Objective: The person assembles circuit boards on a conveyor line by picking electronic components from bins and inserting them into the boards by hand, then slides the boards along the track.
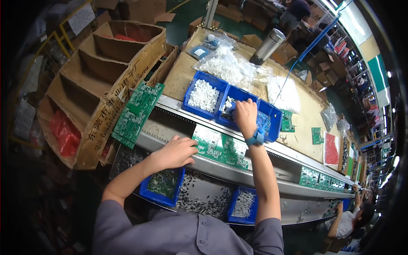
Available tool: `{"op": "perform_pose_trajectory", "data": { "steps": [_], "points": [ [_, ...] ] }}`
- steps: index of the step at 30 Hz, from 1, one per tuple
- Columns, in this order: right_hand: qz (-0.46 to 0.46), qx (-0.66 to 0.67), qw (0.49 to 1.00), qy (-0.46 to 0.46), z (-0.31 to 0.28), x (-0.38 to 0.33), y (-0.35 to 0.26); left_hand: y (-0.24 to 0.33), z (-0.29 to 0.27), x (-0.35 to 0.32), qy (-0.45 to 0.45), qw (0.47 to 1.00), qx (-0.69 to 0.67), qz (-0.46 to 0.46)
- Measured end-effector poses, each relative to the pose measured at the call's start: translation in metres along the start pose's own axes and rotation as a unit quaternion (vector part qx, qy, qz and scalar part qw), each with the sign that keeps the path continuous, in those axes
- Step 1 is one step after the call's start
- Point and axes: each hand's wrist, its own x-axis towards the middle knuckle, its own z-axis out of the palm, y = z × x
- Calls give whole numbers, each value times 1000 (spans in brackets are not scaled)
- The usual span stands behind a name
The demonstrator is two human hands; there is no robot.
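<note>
A green circuit board lies on the metal conveyor rail in front of me. My left hand rests at the board's left end, fingers stretched and apart, fingertips at its edge. My right hand, with a blue band on its wrist, reaches down into the middle blue bin, which holds small dark and white parts. Its fingers are drawn together, and whatever they pinch is hidden. Left of that bin stands a blue bin of white parts; to its right is a blue bin of blue parts.
Stacked green boards lean beside a divided cardboard box at left. Below the rail are a blue bin of green leaded parts and one of silver pins. Plastic bags and a steel flask stand behind. A co-worker sits at far right.
</note>
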Motion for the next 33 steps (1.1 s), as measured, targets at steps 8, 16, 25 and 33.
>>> {"op": "perform_pose_trajectory", "data": {
  "steps": [8,16,25,33],
  "points": [
    [53,440,896,14,-47,-94,-7,-2,-14,126,262,947,167,83],
    [145,492,858,-23,-36,-129,-16,4,16,212,99,966,236,-25],
    [50,455,889,11,-22,-119,-21,-4,21,221,92,981,146,-83],
    [52,432,900,-18,-29,-116,-24,-3,17,219,88,987,84,-105]
  ]
}}
